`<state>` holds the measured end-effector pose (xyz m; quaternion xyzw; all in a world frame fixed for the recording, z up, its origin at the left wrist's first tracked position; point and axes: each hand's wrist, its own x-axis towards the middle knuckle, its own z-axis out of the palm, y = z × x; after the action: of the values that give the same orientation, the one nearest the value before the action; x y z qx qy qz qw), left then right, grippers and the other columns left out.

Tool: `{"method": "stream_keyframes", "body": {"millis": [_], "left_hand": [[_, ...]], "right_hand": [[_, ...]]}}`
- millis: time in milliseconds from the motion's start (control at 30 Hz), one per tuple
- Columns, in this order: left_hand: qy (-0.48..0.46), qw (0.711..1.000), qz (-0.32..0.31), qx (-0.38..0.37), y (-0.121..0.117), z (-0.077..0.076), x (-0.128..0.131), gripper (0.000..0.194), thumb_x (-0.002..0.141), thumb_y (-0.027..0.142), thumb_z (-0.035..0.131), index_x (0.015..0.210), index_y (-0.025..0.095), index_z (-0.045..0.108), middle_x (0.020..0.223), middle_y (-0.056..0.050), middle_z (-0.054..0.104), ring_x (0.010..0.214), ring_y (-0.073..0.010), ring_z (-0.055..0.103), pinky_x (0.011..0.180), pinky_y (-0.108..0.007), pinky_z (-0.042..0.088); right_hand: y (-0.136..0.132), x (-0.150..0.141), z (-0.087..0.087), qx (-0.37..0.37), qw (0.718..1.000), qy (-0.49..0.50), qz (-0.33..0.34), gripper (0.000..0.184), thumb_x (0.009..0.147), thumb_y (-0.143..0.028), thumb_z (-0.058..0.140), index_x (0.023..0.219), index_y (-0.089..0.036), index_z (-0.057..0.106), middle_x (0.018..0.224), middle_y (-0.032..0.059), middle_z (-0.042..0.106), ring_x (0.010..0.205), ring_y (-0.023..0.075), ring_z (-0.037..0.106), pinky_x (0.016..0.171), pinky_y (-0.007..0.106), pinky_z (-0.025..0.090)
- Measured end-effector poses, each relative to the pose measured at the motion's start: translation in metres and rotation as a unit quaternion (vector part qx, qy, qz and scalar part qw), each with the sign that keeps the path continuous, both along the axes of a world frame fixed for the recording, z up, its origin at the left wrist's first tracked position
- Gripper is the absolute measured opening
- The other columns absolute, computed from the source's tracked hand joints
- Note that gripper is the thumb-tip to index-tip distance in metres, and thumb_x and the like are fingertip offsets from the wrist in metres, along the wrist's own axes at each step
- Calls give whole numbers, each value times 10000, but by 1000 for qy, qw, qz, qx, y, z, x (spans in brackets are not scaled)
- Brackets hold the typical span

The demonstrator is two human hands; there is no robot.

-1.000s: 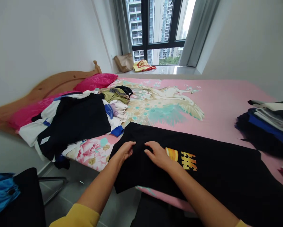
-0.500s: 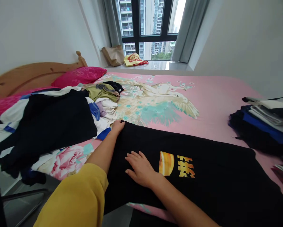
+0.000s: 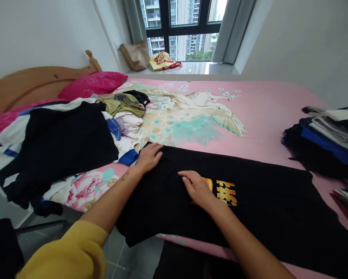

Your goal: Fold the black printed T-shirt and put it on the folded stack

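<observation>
A black T-shirt [image 3: 264, 205] lies folded lengthwise along the near edge of the bed, with a yellow-orange print partly covered by my right hand. At the shirt's far left corner, my left hand [image 3: 150, 158] rests on the cloth with its fingers stretched out and gripping nothing. My right hand [image 3: 197, 188] is over the middle of the shirt beside the print. Its fingers point left, extended and close together, with nothing held; whether it presses the cloth or hovers just above it I cannot tell.
Rumpled clothes [image 3: 71, 135] heap up on the left, near a magenta pillow [image 3: 95, 83]. A stack of folded clothes [image 3: 331, 135] stands at the right on the pink bedsheet [image 3: 267, 116]. A paper bag [image 3: 135, 56] and a yellow bag [image 3: 162, 61] sit on the windowsill.
My left hand has shifted slightly right along the shirt's far edge, and its fingers no longer grip the corner. My right hand has moved right and away from me, onto the print.
</observation>
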<state>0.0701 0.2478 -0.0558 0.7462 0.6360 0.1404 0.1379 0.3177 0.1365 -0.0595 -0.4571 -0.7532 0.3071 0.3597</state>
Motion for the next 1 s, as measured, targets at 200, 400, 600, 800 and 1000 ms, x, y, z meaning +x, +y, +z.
{"method": "stream_keyframes", "body": {"millis": [200,400,600,800,1000], "left_hand": [[-2,1000,-2,-14,-92,17,-9,541,870,491,428,1306,177,493,1359,-83,496,1275,-235,411,1082,-359,275],[77,991,97,-44,-193,23,-19,476,687,551,641,1005,197,647,964,-96,647,968,-305,572,879,-414,421],[-90,995,39,-32,-227,37,-9,182,761,163,473,888,240,578,967,-56,638,954,-219,571,880,-363,444],[-183,955,-233,23,-254,78,14,350,691,-43,380,829,216,572,1050,-58,593,1012,-164,554,859,-299,461],[-306,947,21,-98,-264,59,6,556,695,62,516,1222,236,487,1192,-92,575,1025,-205,590,833,-343,500]], "right_hand": [[-23,36,-13,-25,998,-48,-7,248,892,-277,441,1055,-213,617,1035,56,649,989,197,580,912,386,456],[-49,27,-7,0,998,-62,-18,238,884,-265,457,1062,-213,606,1007,65,640,1004,222,549,920,424,430],[-37,-4,11,-13,998,-49,37,551,775,-232,566,1312,-210,442,1240,100,524,1158,251,456,1005,461,366],[-29,2,19,-211,964,33,161,804,658,-197,675,1381,-211,324,1098,60,574,952,195,563,844,347,470],[-65,17,41,-198,948,68,241,93,715,-125,581,792,-175,592,872,8,594,776,132,558,721,248,441]]}}
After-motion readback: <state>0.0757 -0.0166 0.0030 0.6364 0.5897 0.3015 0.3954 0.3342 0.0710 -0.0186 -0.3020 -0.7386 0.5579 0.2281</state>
